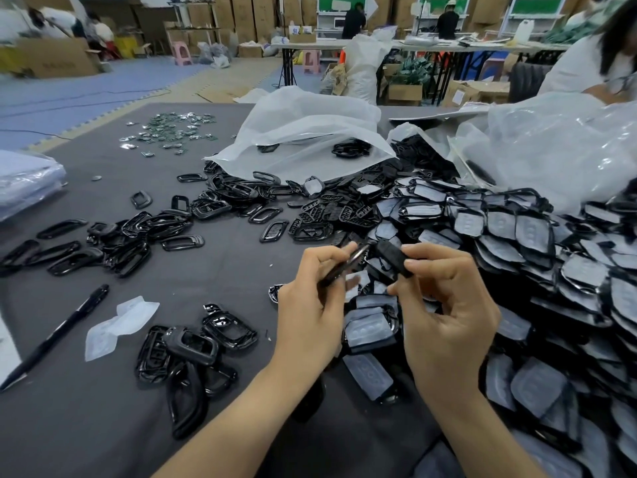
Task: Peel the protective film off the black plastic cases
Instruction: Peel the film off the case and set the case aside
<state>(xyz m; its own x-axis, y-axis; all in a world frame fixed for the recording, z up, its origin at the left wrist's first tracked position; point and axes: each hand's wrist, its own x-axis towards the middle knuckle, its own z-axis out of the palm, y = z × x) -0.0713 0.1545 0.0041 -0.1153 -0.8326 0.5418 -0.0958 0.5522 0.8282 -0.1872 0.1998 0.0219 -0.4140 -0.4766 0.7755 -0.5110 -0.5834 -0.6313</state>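
Observation:
My left hand (310, 305) grips a glossy black plastic case (344, 265) edge-on, just above the grey table (103, 426). My right hand (444, 305) pinches a second black case part (393, 258) between thumb and forefinger, close beside the first. A big heap of film-covered black cases (534, 270) fills the right side and reaches under my hands. A small cluster of bare black cases (196, 350) lies left of my left forearm. Two peeled pieces of clear film (117, 326) lie further left.
A black pen (58, 336) lies at the left edge. Black frame rings (138, 232) are scattered mid-left, small green circuit boards (169, 132) at the far left. White plastic bags (310, 129) stand behind the heap. A person in white (593, 63) sits at the far right.

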